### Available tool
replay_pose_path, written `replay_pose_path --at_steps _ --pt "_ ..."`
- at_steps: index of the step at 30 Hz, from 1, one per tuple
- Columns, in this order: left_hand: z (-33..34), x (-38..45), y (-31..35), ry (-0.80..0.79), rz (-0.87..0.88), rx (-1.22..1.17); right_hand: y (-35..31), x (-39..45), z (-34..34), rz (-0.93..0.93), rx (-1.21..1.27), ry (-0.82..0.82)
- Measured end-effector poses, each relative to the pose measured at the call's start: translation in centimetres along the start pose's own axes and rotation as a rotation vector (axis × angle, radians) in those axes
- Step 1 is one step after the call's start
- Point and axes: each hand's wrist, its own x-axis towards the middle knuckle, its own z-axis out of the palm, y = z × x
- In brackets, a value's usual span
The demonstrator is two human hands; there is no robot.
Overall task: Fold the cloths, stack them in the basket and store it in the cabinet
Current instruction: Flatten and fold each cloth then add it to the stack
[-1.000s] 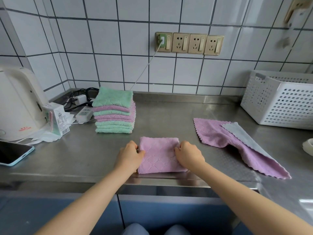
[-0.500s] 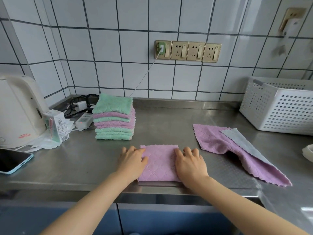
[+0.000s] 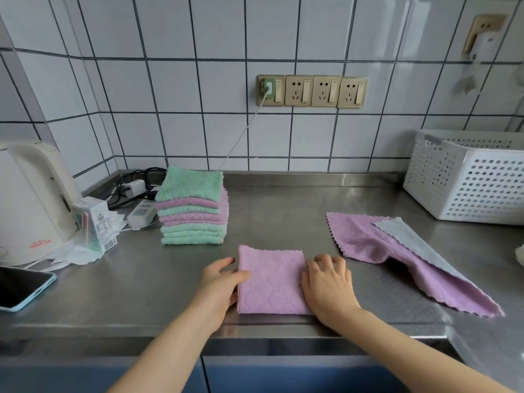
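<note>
A folded pink cloth (image 3: 270, 282) is lying square near the front edge of the steel desk (image 3: 283, 211), directly between the two hands; the left hand (image 3: 219, 285) is resting against the cloth's left edge, its thumb lying over that edge on top of the fabric and its fingers extending along the side, so it appears to be pinching the edge lightly; the right hand (image 3: 329, 285) is lying on the cloth's right edge with its fingers bent and spread, pressing down without closing round anything.

Far left, a white kettle (image 3: 31, 202) is standing by the wall, with a phone (image 3: 22, 287) lying flat in front of it and a small carton (image 3: 95, 222) leaning just beside it; behind the carton, a power strip (image 3: 141, 214) and tangled cables are lying in the corner; next, a stack of folded cloths (image 3: 192, 208), green and pink layers alternating, is sitting behind and to the left of the hands, well apart from them; right of the right hand, an unfolded pink cloth (image 3: 368, 242) is lying spread out with one corner turned over, showing a grey underside; far right, a white perforated basket (image 3: 467, 177) is standing against the tiled wall, apart from every cloth.
</note>
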Motion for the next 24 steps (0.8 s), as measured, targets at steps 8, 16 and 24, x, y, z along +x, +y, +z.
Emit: replay_pose_path --at_steps 8,16,24 --pt "-0.9 1.1 4.5 -0.113 0.370 -0.051 -3.1 2.7 -3.2 0.160 0.843 -0.075" --pt "-5.6 8.3 14.9 0.082 0.590 0.002 -12.0 14.7 -8.6 0.108 1.184 0.002" --pt "-10.4 17.3 17.9 0.356 0.584 0.432 -20.1 21.0 -7.7 0.063 1.090 -0.032"
